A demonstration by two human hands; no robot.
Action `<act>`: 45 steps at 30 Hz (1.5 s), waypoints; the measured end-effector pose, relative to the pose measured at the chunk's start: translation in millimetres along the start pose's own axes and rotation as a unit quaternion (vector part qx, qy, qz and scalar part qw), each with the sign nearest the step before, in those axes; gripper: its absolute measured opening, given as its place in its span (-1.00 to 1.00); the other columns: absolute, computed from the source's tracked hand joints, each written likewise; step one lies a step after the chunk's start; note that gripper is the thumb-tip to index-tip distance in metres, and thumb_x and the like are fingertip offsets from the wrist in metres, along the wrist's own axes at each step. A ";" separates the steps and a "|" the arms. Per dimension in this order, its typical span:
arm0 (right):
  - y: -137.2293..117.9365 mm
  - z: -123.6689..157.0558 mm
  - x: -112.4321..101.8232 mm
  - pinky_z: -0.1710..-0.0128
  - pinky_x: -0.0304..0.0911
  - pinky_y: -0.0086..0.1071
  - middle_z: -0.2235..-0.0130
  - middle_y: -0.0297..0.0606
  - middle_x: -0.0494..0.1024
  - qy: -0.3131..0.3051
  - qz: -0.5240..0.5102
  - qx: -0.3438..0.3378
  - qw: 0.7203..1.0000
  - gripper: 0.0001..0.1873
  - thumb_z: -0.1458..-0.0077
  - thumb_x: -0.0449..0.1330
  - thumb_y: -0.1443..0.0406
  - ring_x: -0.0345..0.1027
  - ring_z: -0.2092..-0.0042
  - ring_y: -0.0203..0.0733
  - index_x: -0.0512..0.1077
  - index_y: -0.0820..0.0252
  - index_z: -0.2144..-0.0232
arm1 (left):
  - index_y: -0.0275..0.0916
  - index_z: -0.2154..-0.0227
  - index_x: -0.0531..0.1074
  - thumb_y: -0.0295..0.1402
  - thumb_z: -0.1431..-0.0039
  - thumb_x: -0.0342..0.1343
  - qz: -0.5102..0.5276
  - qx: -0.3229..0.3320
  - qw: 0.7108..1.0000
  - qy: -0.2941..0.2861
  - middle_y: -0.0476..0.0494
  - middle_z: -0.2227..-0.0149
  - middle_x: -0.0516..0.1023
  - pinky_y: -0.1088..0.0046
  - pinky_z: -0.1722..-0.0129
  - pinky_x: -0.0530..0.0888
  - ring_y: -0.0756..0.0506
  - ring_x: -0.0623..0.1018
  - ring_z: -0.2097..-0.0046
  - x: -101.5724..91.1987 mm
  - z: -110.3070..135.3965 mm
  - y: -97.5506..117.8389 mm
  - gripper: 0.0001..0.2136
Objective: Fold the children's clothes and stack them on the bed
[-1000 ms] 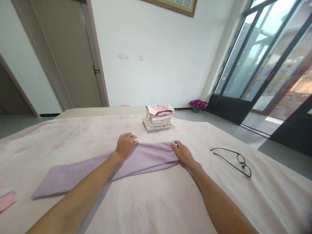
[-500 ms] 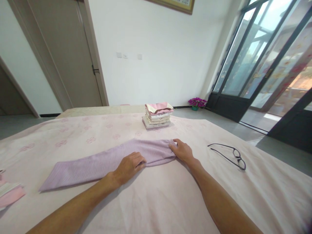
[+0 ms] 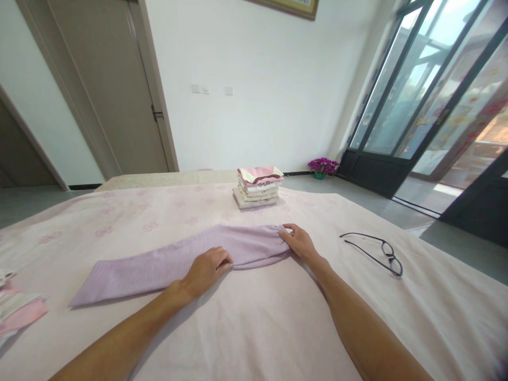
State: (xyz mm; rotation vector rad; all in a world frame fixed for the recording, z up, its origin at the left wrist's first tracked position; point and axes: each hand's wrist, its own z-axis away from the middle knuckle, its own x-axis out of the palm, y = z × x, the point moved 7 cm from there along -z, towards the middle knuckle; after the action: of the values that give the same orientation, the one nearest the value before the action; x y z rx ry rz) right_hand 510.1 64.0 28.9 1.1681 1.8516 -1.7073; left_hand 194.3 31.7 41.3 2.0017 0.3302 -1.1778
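Note:
A pair of lilac ribbed trousers (image 3: 159, 270), folded lengthwise into a long strip, lies across the pale pink sheet (image 3: 254, 328). My right hand (image 3: 300, 243) grips the gathered waistband at the strip's right end, thumb on top and some fingers hidden. Around the middle, my left hand (image 3: 208, 270) is closed on the near edge of the fabric, its fingertips pinched against the cloth. The flat, narrower leg end points to the lower left.
Beyond the trousers stands a stack of folded clothes (image 3: 259, 188), pink on top. Black-framed glasses (image 3: 387, 254) lie to the right. Some pink and white garments (image 3: 21, 309) lie at the left edge. Purple flowers (image 3: 323, 166) stand on the floor by the glass door.
My left hand has slid slightly left along the near edge of the trousers. The right hand keeps its hold at the waistband. The whole view has shifted a little.

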 end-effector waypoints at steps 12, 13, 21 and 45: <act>0.9 0.2 2.7 0.40 0.08 -0.42 0.46 -0.38 0.46 -0.019 0.017 -0.012 1.000 -0.50 -0.08 0.18 0.04 0.33 0.40 -0.25 0.44 0.14 -0.02 | -0.19 0.36 0.45 -0.23 -0.28 0.05 0.005 0.045 0.998 -0.035 -0.01 0.34 0.46 0.47 0.22 0.31 -0.03 0.43 0.25 -12.0 7.4 -8.2 -0.82; 0.0 1.0 2.4 0.40 0.08 -0.42 0.45 -0.38 0.46 -0.018 0.025 -0.015 0.999 -0.49 -0.08 0.18 0.04 0.33 0.39 -0.25 0.43 0.13 -0.04 | -0.19 0.34 0.45 -0.23 -0.28 0.05 -0.007 0.054 0.998 -0.037 -0.02 0.33 0.46 0.47 0.22 0.32 -0.04 0.43 0.24 -11.4 7.9 -6.9 -0.82; -16.6 9.6 -8.6 0.21 0.19 -0.31 0.20 -0.21 0.55 -0.011 0.160 -0.049 0.986 -0.40 -0.09 0.21 -0.02 0.39 0.19 -0.09 0.36 0.06 -0.12 | -0.18 0.23 0.47 -0.30 -0.21 0.11 0.001 0.063 0.997 -0.043 -0.07 0.25 0.48 0.43 0.17 0.37 -0.06 0.44 0.19 -13.2 13.5 -3.4 -0.87; -74.9 46.1 49.8 -0.29 0.01 -0.02 -0.24 -0.22 0.35 -0.045 0.187 -0.354 0.915 -0.53 -0.22 0.03 0.19 0.17 -0.26 -0.04 0.38 0.05 -0.16 | -0.18 0.23 0.52 -0.04 -0.23 -0.16 -0.161 -0.505 0.838 0.133 -0.23 0.15 0.62 0.31 0.20 0.39 -0.28 0.57 0.09 -189.4 222.7 -211.1 -0.58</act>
State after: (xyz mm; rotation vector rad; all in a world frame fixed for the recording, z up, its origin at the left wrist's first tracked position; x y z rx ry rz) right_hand 411.4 42.1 30.9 1.0110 1.7986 -0.7545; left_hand -166.2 39.1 34.5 1.1548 1.1918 -0.6415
